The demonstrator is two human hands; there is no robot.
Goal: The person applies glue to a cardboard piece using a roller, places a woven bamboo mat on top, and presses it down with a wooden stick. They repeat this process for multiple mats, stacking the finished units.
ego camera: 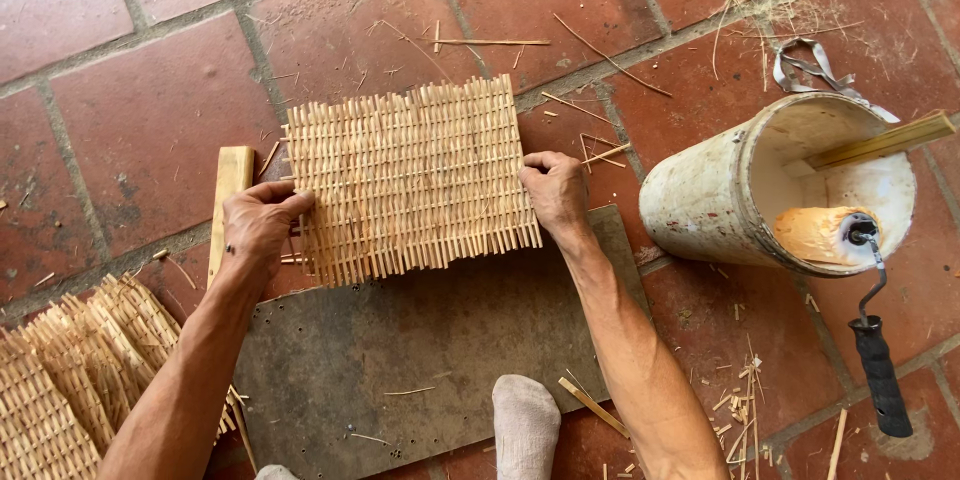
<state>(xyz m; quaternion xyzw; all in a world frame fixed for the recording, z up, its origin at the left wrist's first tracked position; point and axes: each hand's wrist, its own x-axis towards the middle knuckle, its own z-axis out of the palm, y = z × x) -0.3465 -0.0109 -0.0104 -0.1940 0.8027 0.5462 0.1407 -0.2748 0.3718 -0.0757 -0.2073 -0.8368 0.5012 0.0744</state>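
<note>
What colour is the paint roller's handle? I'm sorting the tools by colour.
Black, on the paint roller leaning out of the white bucket; the head view shows it.

Red tile floor [150,120] carries a grey board [420,340] and white bucket [710,200]. Woven mats [70,380] stacked lower left, bamboo scraps [740,410] scattered.

No packages, labels, signs, screens.

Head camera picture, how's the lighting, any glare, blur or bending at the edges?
Head view: soft, even daylight with faint shadows under the woven mat and both hands, left hand, right hand; mild shine only on the wet paint roller in the bucket; focus is sharp throughout; tile joints curve slightly toward the edges, suggesting a wide lens.
</note>
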